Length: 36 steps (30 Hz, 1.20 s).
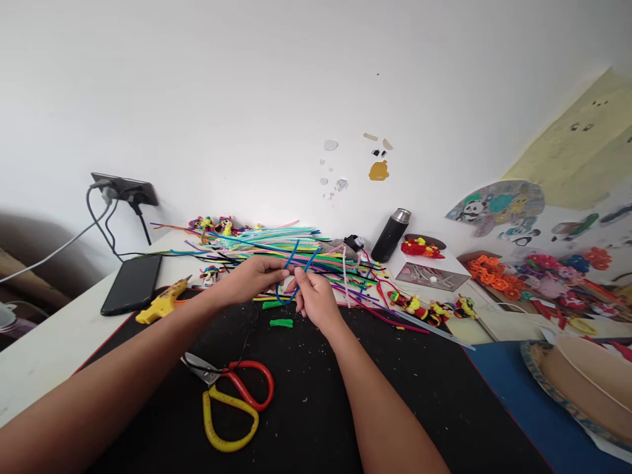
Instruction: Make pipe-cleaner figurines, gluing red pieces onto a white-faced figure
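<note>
Between my two hands is a blue pipe cleaner [287,302], bent into a U with both ends pointing up and away. My left hand [261,275] pinches its left leg between thumb and fingers. The right leg is gripped by my right hand [313,295]. Just beneath them, a short folded green pipe cleaner piece [281,323] lies on the black mat [395,395], with a second green piece behind it. A pair of scissors [230,401] with one red and one yellow handle rests nearer to me, its blades partly hidden under my left forearm.
Behind my hands spreads a heap of coloured pipe cleaners [266,238]. A yellow glue gun [162,301] and a black phone [131,284] lie left. To the right stand a black flask [391,236], a white box [429,273] and several small figures [434,309].
</note>
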Available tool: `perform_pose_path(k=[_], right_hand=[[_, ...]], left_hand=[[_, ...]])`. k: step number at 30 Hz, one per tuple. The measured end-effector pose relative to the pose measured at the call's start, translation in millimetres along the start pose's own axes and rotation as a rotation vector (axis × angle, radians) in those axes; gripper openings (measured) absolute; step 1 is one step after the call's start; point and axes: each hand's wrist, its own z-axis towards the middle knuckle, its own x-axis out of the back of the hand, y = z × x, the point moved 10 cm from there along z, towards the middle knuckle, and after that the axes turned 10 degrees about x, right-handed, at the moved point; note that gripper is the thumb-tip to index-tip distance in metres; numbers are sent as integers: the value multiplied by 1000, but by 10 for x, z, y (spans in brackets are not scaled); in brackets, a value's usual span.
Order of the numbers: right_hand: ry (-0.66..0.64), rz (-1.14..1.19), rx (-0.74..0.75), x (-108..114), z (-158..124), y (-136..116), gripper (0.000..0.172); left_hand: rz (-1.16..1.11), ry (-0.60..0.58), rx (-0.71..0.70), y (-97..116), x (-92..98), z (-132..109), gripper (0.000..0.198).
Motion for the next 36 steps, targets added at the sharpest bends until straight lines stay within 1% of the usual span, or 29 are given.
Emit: perform_pose_path(k=[2, 7, 11, 13, 15, 17, 18, 22, 25, 28, 32, 36], right_hand=[[-14, 1, -1, -14, 0, 8, 66], [-32, 2, 7, -36, 7, 29, 68], [-40, 26, -20, -59, -1, 46, 69], [-54, 33, -29, -81, -7, 47, 69], [-73, 45, -36, -117, -17, 47, 70], [-96, 62, -44, -163, -32, 49, 70], [-109, 67, -49, -188, -41, 52, 70], [-170, 63, -74, -281, -78, 91, 70], [-213, 53, -88, -331, -98, 132, 69], [-234, 38, -99, -356, -108, 163, 69], [-254, 4, -113, -387, -123, 161, 69], [-291, -25, -118, -435, -146, 134, 71]], left_hand=[[-82, -77, 7, 42, -56, -24, 46], [-215, -119, 55, 34, -105, -42, 52], [-227, -155, 64, 32, -149, -42, 50], [-203, -128, 48, 32, -117, -33, 49], [-192, -64, 32, 14, -39, -18, 48], [-216, -15, 35, -31, 30, -3, 48], [-240, -12, 49, -62, 46, 3, 48], [-361, -58, 130, -166, 57, 13, 49], [-413, -67, 124, -153, 100, 0, 51], [-394, -81, 94, -117, 122, -16, 53], [-328, -112, 97, -119, 92, -25, 50], [-303, -112, 114, -163, 53, -19, 58]])
